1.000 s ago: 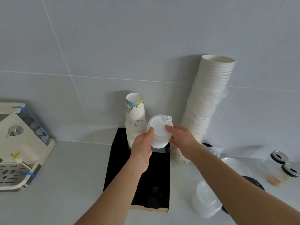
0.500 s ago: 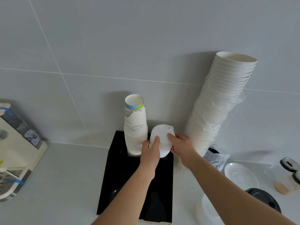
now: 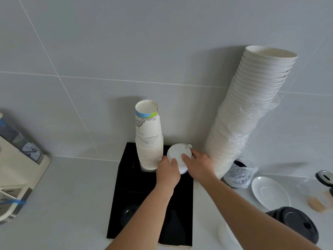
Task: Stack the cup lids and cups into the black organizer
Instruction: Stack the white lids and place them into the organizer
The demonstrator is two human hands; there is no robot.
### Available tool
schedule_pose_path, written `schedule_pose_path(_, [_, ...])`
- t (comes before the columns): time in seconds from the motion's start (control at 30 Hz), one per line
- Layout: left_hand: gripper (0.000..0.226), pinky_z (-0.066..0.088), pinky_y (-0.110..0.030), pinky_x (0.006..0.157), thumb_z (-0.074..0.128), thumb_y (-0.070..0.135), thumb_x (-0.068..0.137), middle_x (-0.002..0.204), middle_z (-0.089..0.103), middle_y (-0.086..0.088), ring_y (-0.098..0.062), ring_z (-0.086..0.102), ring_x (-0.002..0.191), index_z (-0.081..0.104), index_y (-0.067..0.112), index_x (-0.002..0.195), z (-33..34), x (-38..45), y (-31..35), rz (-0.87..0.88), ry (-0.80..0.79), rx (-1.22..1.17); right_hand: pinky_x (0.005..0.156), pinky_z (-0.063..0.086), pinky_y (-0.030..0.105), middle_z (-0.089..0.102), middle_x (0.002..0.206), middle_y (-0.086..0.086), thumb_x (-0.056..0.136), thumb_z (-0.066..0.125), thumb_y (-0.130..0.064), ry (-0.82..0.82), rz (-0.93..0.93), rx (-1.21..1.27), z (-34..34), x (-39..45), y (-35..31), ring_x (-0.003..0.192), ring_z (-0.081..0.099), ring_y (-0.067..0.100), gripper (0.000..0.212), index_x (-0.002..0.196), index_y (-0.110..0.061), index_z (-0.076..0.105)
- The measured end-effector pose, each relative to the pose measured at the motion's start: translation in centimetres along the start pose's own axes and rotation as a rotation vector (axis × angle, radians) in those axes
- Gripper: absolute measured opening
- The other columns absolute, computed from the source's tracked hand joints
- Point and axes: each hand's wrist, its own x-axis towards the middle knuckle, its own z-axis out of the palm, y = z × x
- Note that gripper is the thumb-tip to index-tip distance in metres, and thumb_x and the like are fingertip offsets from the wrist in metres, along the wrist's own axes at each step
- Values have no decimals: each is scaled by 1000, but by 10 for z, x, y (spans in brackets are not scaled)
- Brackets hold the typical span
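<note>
A black organizer (image 3: 126, 179) stands on the grey counter against the tiled wall. A stack of printed paper cups (image 3: 148, 138) rises from its back left slot. Both my hands hold a stack of white cup lids (image 3: 177, 154) at the back right slot, beside the cups. My left hand (image 3: 167, 171) grips the lids from the left and below, and my right hand (image 3: 198, 165) grips them from the right. The lower part of the lid stack is hidden behind my hands.
A tall leaning stack of white bowls (image 3: 248, 112), partly in plastic wrap, stands just right of the organizer. A white saucer (image 3: 270, 193), black lids (image 3: 295, 224) and lidded jars (image 3: 324, 177) lie at the right. A white appliance (image 3: 16, 170) sits at the left.
Both hands have carried the white lids down and back toward the organizer's back right slot. The camera has shifted left and closer.
</note>
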Motion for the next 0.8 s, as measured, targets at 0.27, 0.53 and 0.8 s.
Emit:
schedule_pose_path(0.27, [34,50,-37,92,45,17,95,118,64,-12,-29,60,110,55,10,126,-2,-6,-12,163,-1,229,80,37,22,70,118,5,97,57,-33,16,-89,-81,6,-15,19,103,61,20,51,146,-20,50])
schedule_pose_path(0.53, [37,46,-31,83,36,16,97,117,62,-14,-30,59,105,48,4,130,-4,-5,-18,213,-81,480,110,31,23,40,160,7,104,44,-23,-32,-277,-346,12,-25,31,144,41,20,43,143,-9,51])
schedule_pose_path(0.8, [52,43,-37,102,38,18,98,134,57,-15,-29,53,122,35,7,149,-14,-6,-14,181,-165,518,114,31,30,29,166,1,104,42,-33,-172,-210,-417,0,-26,19,147,37,22,51,152,-15,39])
